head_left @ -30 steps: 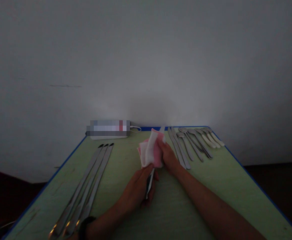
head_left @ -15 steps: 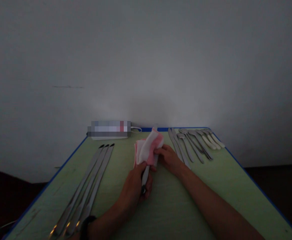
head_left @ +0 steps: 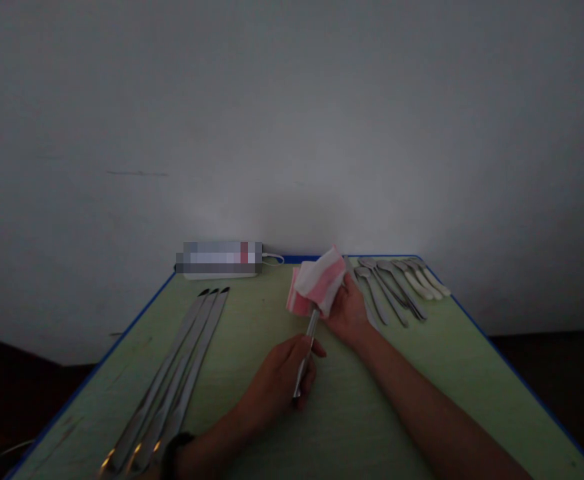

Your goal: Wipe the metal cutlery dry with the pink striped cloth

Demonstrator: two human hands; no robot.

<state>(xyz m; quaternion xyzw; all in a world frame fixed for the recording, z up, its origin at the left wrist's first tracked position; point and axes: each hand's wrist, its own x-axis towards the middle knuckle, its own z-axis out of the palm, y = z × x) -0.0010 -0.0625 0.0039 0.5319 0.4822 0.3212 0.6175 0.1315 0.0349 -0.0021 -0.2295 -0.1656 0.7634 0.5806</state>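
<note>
My left hand (head_left: 287,367) is closed around the near end of a silver table knife (head_left: 313,327). The knife slants up and away from me, and its far part is hidden in a pink-and-white striped cloth (head_left: 319,283). That cloth is in my right hand (head_left: 349,310), whose fingers are bent around its right side and partly covered by it. Three long silver knives (head_left: 187,360) lie side by side on the left of the table. Just beyond my right hand, other long knives (head_left: 349,267) lie partly hidden.
The pale green table (head_left: 252,440) has a blue edge and meets a grey wall (head_left: 292,133). At the back left is a blurred-out white box (head_left: 219,275) with a white cable (head_left: 275,257). Several spoons (head_left: 372,283) and white-handled utensils (head_left: 419,283) lie at the back right.
The cloth and my right hand have shifted right. My left hand has moved slightly right and towards me, with more of the knife showing between the hands.
</note>
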